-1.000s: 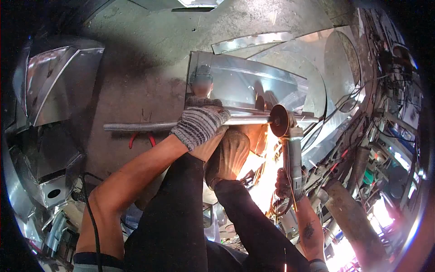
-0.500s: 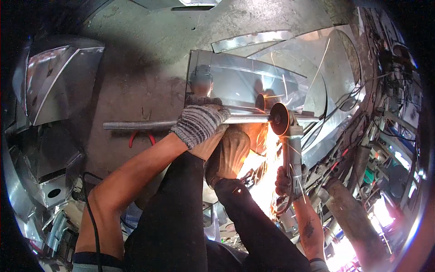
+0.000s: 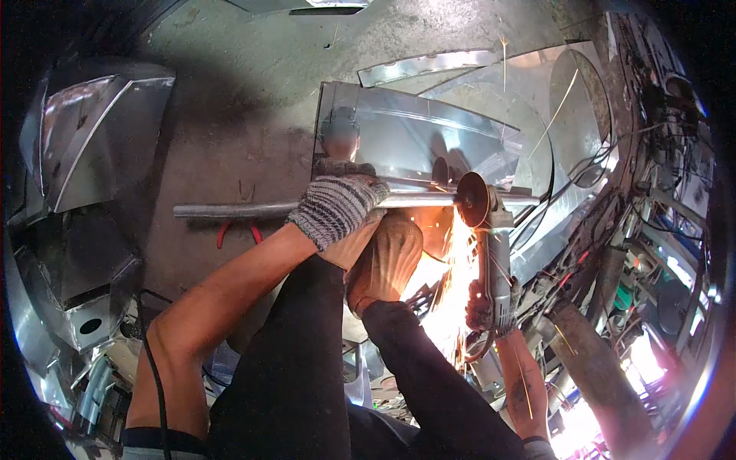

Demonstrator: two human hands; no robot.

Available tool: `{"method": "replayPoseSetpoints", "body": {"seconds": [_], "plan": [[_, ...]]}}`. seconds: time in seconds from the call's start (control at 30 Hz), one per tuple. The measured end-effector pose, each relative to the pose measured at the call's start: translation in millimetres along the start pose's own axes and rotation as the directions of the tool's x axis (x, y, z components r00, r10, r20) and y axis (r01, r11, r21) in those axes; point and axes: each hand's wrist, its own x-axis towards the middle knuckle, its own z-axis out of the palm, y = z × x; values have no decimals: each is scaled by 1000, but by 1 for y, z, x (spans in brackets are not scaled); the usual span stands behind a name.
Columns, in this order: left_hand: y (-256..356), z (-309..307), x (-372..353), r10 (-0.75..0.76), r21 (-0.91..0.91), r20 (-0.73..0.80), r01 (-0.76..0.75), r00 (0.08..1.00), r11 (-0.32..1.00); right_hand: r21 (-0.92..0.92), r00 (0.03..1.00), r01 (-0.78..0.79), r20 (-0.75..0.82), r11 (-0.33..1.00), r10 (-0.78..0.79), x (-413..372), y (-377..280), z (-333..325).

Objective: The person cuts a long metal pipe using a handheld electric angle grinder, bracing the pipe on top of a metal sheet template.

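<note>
A long metal pipe [image 3: 238, 209] lies crosswise in front of me. My left hand [image 3: 338, 208], in a striped knit glove, is wrapped around it near the middle. My right hand [image 3: 481, 308] grips an angle grinder [image 3: 498, 268] by its body, held upright at the right. The grinder's cutting disc [image 3: 473, 200] meets the pipe, and bright sparks [image 3: 458, 264] pour down from the contact. Glare hides part of my right fingers. My shoe [image 3: 395, 261] is just below the pipe, beside the left hand.
A shiny bent metal sheet [image 3: 414, 126] lies beyond the pipe, mirroring the scene. Red-handled pliers [image 3: 255, 232] rest on the floor under the pipe's left part. A folded metal piece [image 3: 107, 138] stands at left. Scrap and a thick cylinder [image 3: 598, 368] crowd the right.
The pipe and both hands stay almost where they were. The grinder has shifted very slightly, and the sparks fall in a somewhat different pattern.
</note>
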Motion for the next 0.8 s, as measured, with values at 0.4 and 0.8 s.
{"method": "replayPoseSetpoints", "body": {"seconds": [0.4,0.8], "plan": [[6,-14,2,-64,9,114,63,991,998,-45,996,46,-75,998,-49,11,-3,-17],[9,-21,1,-71,-12,145,73,987,997,-80,994,20,-108,997,-29,6,-1,-7]]}}
